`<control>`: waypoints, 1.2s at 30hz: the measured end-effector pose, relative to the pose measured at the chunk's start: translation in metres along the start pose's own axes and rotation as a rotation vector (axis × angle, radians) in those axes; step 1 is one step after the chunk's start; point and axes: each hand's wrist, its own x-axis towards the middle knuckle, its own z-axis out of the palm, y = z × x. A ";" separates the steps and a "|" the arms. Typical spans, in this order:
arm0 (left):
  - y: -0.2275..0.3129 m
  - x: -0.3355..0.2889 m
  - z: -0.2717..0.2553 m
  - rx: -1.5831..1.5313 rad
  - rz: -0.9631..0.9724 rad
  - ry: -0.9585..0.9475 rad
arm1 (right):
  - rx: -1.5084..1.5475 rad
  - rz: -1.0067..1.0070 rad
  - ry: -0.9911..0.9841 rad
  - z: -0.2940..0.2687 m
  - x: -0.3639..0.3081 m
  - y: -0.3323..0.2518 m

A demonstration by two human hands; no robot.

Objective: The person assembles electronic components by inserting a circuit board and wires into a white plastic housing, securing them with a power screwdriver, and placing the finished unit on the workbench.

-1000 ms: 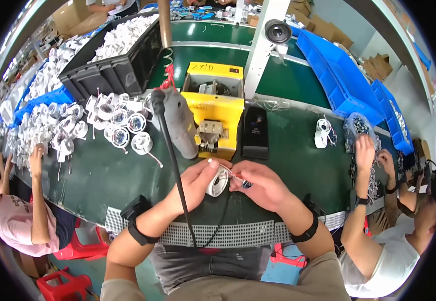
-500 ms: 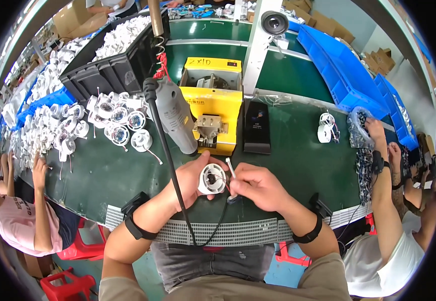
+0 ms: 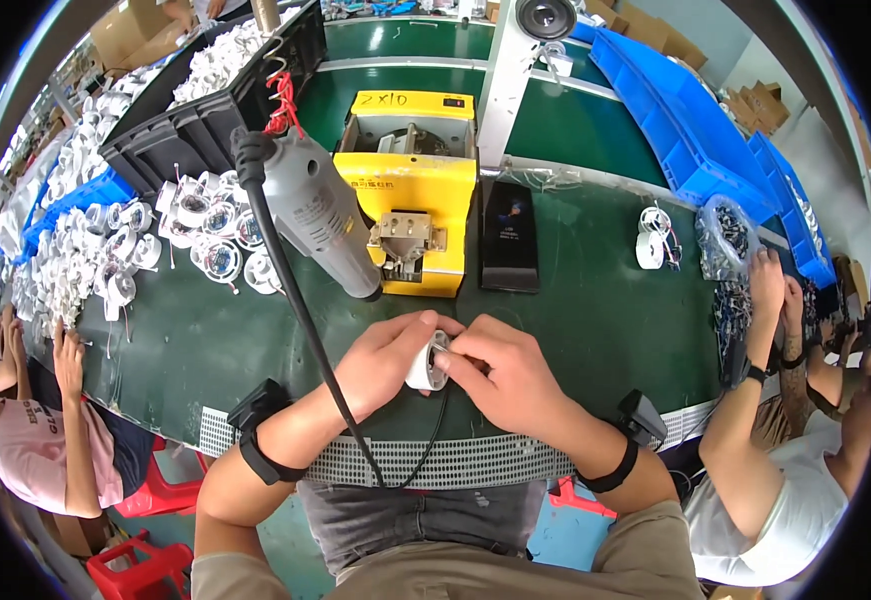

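Note:
My left hand (image 3: 391,358) is wrapped round a small white round plastic housing (image 3: 427,368), tilted so that its hollow side faces right. My right hand (image 3: 496,364) is closed, its thumb and fingertips pressed into that opening. Whatever they pinch is hidden inside. A thin black cable (image 3: 439,425) hangs below the housing toward the table edge. Close above my left hand hangs a grey powered screwdriver (image 3: 317,215), its thick black cord crossing in front of my left forearm. Beyond my hands stands a yellow screw-feeding machine (image 3: 416,195).
White housings with wires (image 3: 217,258) lie heaped at left, near a black crate (image 3: 180,140). A black phone-like slab (image 3: 510,238) lies right of the machine. Farther right are two white parts (image 3: 650,250), a clear bag (image 3: 723,240) and blue bins (image 3: 670,140). Co-workers sit on both sides.
My right hand has moved left to the housing, bringing the small white piece it pinched out of sight. The housing has turned its opening to the right.

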 end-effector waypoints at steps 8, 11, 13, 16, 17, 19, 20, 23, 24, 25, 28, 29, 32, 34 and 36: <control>-0.009 0.000 -0.005 -0.026 0.284 0.211 | -0.026 -0.212 0.306 -0.014 0.001 0.003; -0.016 0.002 -0.004 0.009 0.391 0.173 | 0.386 0.146 0.154 -0.016 -0.005 -0.009; -0.012 -0.001 0.000 -0.089 0.416 0.116 | 0.801 0.247 0.142 -0.011 -0.005 -0.002; -0.010 -0.002 -0.004 -0.081 0.406 -0.035 | 0.868 0.038 0.305 0.006 0.003 -0.005; -0.011 -0.001 -0.004 -0.085 0.404 -0.032 | 0.867 0.041 0.302 0.006 0.003 -0.005; -0.013 0.000 -0.003 -0.104 0.403 -0.077 | 0.719 0.048 0.229 0.006 0.001 -0.005; -0.014 -0.001 -0.003 -0.118 0.382 -0.095 | 0.719 0.054 0.223 0.007 0.001 -0.005; -0.008 -0.002 0.007 -0.306 0.282 -0.186 | 0.525 0.107 0.204 0.004 -0.005 -0.001; -0.008 -0.002 0.010 -0.302 0.275 -0.185 | 0.365 -0.005 0.270 0.003 -0.007 0.002; -0.008 -0.003 0.008 -0.314 0.282 -0.209 | 0.193 -0.113 0.326 0.005 -0.005 0.003; -0.010 -0.001 0.006 -0.312 0.324 -0.244 | 0.075 -0.265 0.449 0.008 -0.003 0.008; -0.011 -0.001 0.007 -0.293 0.359 -0.256 | 0.077 -0.264 0.444 0.009 -0.001 0.007; -0.011 -0.002 0.013 -0.380 0.346 -0.271 | 0.484 -0.087 0.417 0.011 0.004 0.003; -0.014 0.001 0.009 -0.308 0.368 -0.240 | 0.523 -0.051 0.346 0.008 0.005 0.012; -0.014 0.000 0.007 -0.116 0.321 -0.192 | 0.573 0.001 0.320 0.009 0.003 0.011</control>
